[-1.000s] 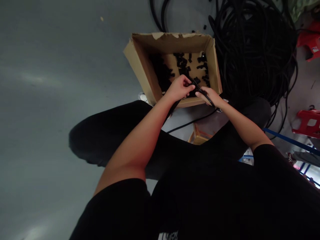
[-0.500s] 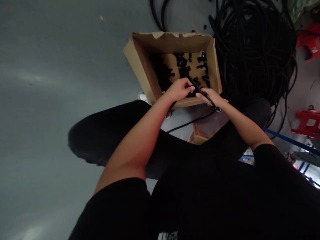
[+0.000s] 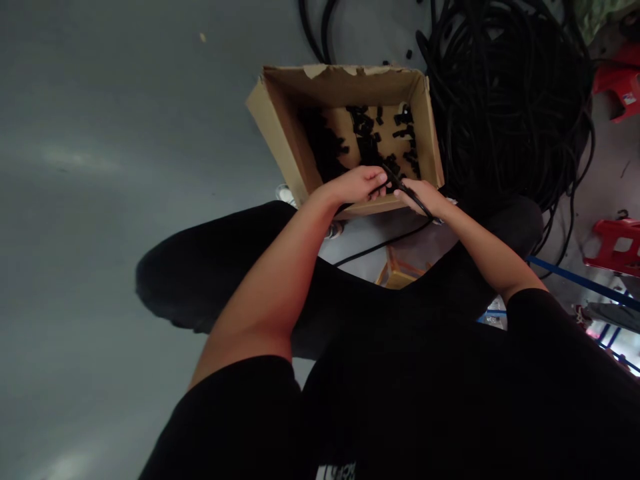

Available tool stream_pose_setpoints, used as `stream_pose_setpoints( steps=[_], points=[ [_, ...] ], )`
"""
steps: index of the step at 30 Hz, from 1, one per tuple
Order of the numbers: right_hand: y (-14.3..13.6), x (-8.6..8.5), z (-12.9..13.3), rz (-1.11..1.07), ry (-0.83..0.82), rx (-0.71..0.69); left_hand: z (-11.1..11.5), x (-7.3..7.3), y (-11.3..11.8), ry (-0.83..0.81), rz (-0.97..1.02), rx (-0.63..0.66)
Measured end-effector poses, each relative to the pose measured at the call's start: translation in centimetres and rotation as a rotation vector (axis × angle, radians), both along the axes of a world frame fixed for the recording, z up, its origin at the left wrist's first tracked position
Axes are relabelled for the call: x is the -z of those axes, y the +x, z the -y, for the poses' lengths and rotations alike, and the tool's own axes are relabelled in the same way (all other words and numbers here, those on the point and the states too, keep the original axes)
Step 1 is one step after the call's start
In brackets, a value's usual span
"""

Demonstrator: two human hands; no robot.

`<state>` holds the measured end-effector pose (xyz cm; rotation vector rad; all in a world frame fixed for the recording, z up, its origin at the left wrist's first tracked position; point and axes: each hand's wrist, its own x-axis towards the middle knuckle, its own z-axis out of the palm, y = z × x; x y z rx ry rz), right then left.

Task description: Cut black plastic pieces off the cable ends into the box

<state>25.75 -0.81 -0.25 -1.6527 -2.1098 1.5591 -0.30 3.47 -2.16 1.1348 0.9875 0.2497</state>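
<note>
In the head view a length of black cable (image 3: 416,200) slants over the near side of an open cardboard box (image 3: 306,167). My right hand (image 3: 424,196) is closed around this cable, which bends at the wrist and trails down to the left between my legs. Just left of the cable's upper end, my left hand (image 3: 361,184) is pinched on a small black piece that its fingers mostly cover; whether it joins the cable I cannot tell. Inside the box lie many short black pieces (image 3: 364,130), some in a dark heap along the left wall.
A big tangled pile of black cable (image 3: 510,100) lies right of the box. Red plastic stools (image 3: 613,247) stand at the far right, near a blue bar (image 3: 585,275). Below the box is a small wooden stool (image 3: 397,272) between my legs. Grey floor stretches to the left.
My left hand has shifted slightly down, its fingers turning away from the cable's upper end. My right hand stays nearly in place, with the cable lowered a little.
</note>
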Motion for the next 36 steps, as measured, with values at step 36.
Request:
stream_pose_setpoints(
  steps=[36],
  points=[
    [0.8,3.6,0.1,-0.37,-0.171,-0.011,0.6,1.2,0.7,-0.14,0.237,-0.227]
  ],
)
